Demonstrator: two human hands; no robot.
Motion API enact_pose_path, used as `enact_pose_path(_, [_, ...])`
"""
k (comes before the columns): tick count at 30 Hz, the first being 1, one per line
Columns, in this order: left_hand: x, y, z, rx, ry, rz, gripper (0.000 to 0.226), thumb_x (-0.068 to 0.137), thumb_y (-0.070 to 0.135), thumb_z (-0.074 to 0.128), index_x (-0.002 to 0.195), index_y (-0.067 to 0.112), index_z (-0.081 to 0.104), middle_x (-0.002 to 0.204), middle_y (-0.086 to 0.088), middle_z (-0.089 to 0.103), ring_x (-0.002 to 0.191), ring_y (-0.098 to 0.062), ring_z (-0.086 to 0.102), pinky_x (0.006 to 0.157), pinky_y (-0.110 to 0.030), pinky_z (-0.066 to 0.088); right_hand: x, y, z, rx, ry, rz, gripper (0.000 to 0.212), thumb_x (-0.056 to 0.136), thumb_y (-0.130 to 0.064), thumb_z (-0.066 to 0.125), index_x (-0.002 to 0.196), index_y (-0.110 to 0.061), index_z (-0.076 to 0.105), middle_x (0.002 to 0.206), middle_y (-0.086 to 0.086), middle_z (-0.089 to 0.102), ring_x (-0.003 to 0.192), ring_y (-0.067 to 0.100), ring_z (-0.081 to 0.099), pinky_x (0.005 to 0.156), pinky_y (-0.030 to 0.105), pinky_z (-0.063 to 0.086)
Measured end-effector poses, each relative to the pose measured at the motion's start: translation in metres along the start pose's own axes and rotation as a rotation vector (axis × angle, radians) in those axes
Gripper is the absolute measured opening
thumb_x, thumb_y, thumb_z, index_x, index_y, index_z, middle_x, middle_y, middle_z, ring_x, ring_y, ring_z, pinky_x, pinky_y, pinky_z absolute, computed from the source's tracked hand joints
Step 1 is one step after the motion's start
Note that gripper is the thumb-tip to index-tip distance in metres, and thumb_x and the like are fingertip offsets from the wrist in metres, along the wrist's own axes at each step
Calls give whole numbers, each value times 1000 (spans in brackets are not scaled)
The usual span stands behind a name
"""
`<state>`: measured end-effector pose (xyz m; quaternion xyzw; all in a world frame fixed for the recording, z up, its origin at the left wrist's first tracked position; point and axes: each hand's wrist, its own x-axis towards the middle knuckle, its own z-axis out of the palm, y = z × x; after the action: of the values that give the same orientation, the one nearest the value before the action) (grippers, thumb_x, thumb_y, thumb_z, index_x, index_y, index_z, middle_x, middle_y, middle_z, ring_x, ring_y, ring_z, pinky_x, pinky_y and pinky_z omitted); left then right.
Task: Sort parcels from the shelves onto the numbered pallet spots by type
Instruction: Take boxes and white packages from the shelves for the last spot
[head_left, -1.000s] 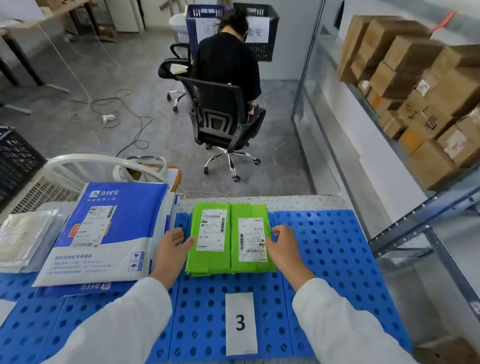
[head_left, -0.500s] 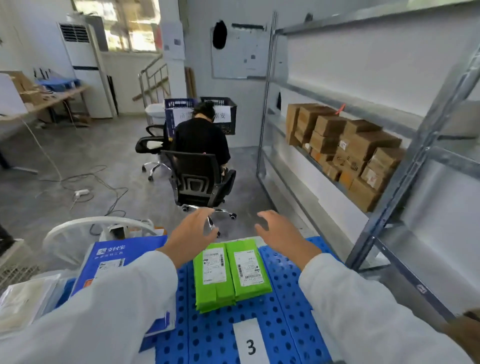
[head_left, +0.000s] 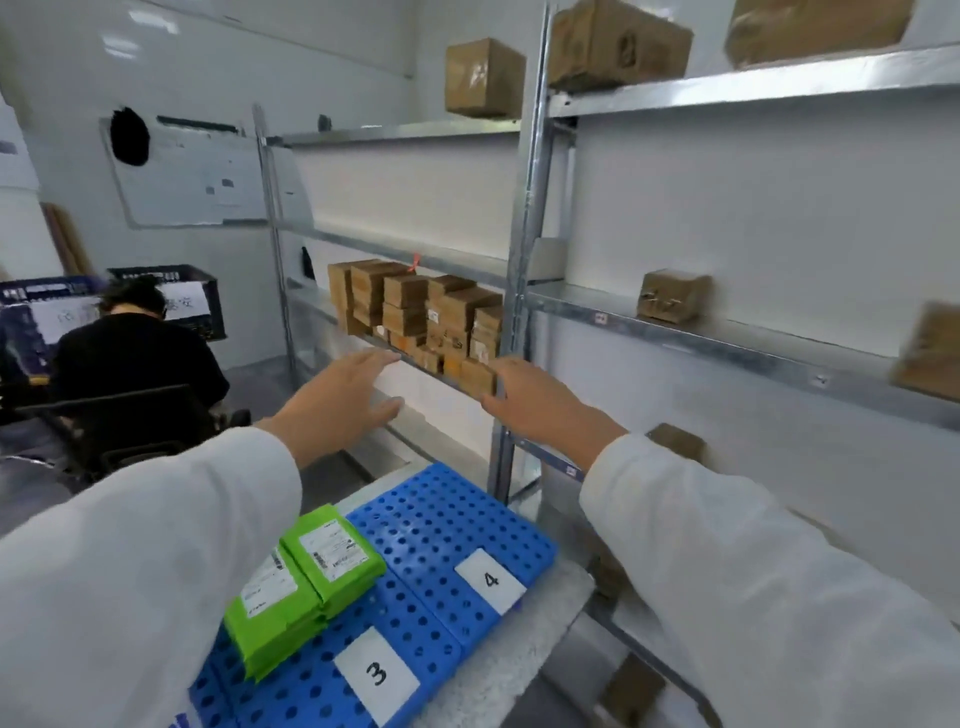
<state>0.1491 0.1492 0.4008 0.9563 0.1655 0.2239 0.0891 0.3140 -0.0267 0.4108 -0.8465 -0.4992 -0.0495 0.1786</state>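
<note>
Two green parcels (head_left: 306, 582) lie well below left hand (head_left: 345, 400) and right hand (head_left: 540, 402).

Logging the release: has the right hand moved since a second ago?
Yes: the right hand left the green parcels, rising toward the shelf boxes.

Both arms are covered by long, loose white sleeves of plain fabric with soft folds; the left sleeve (head_left: 156, 545) and the right sleeve (head_left: 753, 571) each end at the wrist, leaving the left hand (head_left: 345, 400) and right hand (head_left: 540, 402) bare
</note>
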Motion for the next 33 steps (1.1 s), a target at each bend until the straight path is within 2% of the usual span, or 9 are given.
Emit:
enact_pose_path(2, [7, 34, 0, 17, -25, 67, 60, 92, 37, 59, 145, 19, 36, 149, -4, 39, 136, -21, 38, 113, -36, 32, -26, 14, -24, -26, 39, 46, 38, 97, -32, 48, 128, -11, 51, 124, 11, 57, 107, 28, 57, 92, 43, 49])
enact_pose_path(6, [20, 99, 9, 18, -74, 210, 62, 92, 39, 59, 146, 20, 34, 151, -2, 37, 138, -21, 36, 112, -39, 33, -78, 48, -61, -105, 93, 173, 49, 98, -37, 46, 141, -13, 42, 143, 6, 45, 125, 26, 48, 104, 38, 40])
enact_pose_path(9, [27, 158, 16, 1, -94, 305, 63, 92, 42, 57, 146, 23, 33, 153, -2, 34, 139, -21, 35, 113, -42, 33, -114, 74, -85, -162, 117, 258, 54, 98, -39, 45, 145, -13, 37, 150, 4, 38, 131, 24, 44, 106, 36, 37])
enact_pose_path(19, [43, 342, 35, -124, -96, 546, 60, 93, 46, 54, 145, 24, 34, 152, 1, 36, 137, -18, 37, 110, -34, 33, -240, 162, -174, -202, 236, 523, 47, 97, -38, 47, 136, -11, 45, 134, 7, 49, 118, 27, 52, 96, 39, 45])
enact_pose_path(23, [49, 420, 42, -200, -103, 641, 56, 93, 40, 57, 142, 20, 39, 148, 0, 41, 133, -19, 40, 108, -34, 35, -296, 198, -204, -222, 256, 615, 47, 97, -38, 47, 136, -12, 44, 136, 7, 49, 119, 26, 51, 92, 36, 42])
enact_pose_path(29, [50, 549, 66, -276, -119, 795, 46, 91, 34, 58, 131, 14, 49, 133, -4, 52, 122, -23, 48, 98, -34, 39, -391, 252, -259, -262, 295, 758, 46, 96, -34, 49, 136, -12, 45, 137, 8, 49, 122, 27, 49, 100, 40, 42])
enact_pose_path(33, [38, 627, 83, -287, -166, 904, 51, 93, 39, 55, 139, 22, 41, 144, 6, 42, 131, -16, 40, 105, -36, 38, -456, 284, -297, -264, 346, 871, 36, 94, -36, 50, 122, -14, 51, 123, 1, 54, 106, 25, 58, 89, 41, 50])
